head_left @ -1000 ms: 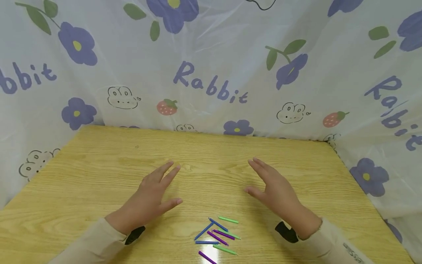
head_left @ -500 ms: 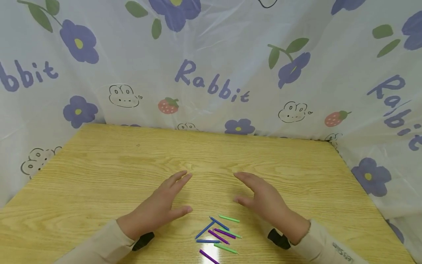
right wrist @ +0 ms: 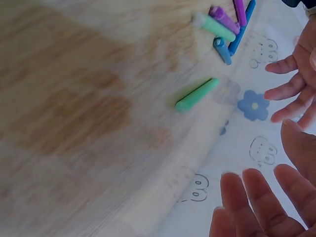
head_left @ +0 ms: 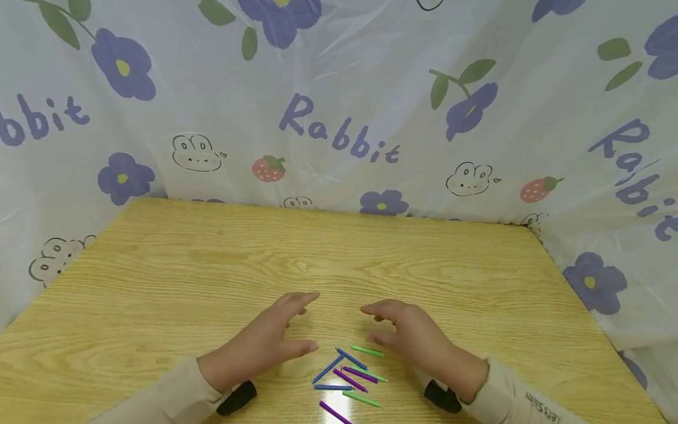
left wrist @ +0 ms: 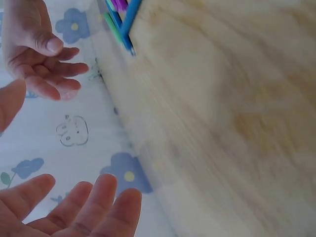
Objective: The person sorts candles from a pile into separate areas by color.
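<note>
Slim coloured sticks with narrow tips lie loosely on the table near its front: three green ones, one the farthest green stick, three blue ones such as the flat blue stick, and three purple ones, the nearest purple stick running to the frame's lower edge. My left hand hovers to the left of them, fingers extended and thumb apart. Mirroring it on the other side is my right hand, its fingers loosely bent. Both hold nothing. In the right wrist view a single green stick lies apart from the cluster.
The wooden table reaches back to a white curtain printed with flowers, rabbits and strawberries. The curtain also hangs along both sides. Dark straps show under the wrists by the beige sleeves.
Both hands have moved nearer to each other and towards the front of the table, closer to the sticks. Their fingers now bend a little more. The sticks lie as before.
</note>
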A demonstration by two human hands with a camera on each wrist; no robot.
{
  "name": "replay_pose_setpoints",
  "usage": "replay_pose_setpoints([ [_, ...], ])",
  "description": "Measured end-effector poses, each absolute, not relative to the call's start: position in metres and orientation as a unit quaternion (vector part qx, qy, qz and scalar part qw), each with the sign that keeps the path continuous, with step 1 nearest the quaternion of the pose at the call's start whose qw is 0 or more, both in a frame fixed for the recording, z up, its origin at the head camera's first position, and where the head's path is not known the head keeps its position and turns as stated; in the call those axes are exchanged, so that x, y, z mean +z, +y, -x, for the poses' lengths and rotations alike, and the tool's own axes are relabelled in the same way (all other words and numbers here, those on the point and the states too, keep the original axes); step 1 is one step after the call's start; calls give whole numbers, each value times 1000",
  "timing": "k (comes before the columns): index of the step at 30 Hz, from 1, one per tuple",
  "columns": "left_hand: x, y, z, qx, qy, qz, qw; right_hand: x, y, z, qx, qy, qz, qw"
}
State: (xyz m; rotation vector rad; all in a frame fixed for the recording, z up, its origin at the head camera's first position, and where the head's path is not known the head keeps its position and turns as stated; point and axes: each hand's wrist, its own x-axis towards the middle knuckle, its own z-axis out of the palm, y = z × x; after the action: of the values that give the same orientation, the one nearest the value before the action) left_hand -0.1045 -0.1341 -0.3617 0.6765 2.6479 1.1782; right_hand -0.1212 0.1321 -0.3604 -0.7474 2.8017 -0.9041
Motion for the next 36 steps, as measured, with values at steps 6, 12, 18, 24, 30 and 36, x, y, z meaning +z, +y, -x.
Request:
replay_pose_setpoints([
  [6,-360,-130,105,444,862,-204,136,-358,130,119,-322,913,237,77],
  [12,-362,-128,103,465,847,-198,166,-356,128,118,-331,909,227,107],
  [18,-369,-123,103,481,833,-197,192,-359,125,117,-355,895,231,140],
  [24,-372,-118,102,481,831,-189,206,-363,120,116,-359,890,240,148],
  [30,-374,-113,101,477,830,-187,222,-365,116,115,-350,891,242,157],
  [36,-377,-110,102,465,834,-189,228,-370,113,115,-330,895,262,150],
])
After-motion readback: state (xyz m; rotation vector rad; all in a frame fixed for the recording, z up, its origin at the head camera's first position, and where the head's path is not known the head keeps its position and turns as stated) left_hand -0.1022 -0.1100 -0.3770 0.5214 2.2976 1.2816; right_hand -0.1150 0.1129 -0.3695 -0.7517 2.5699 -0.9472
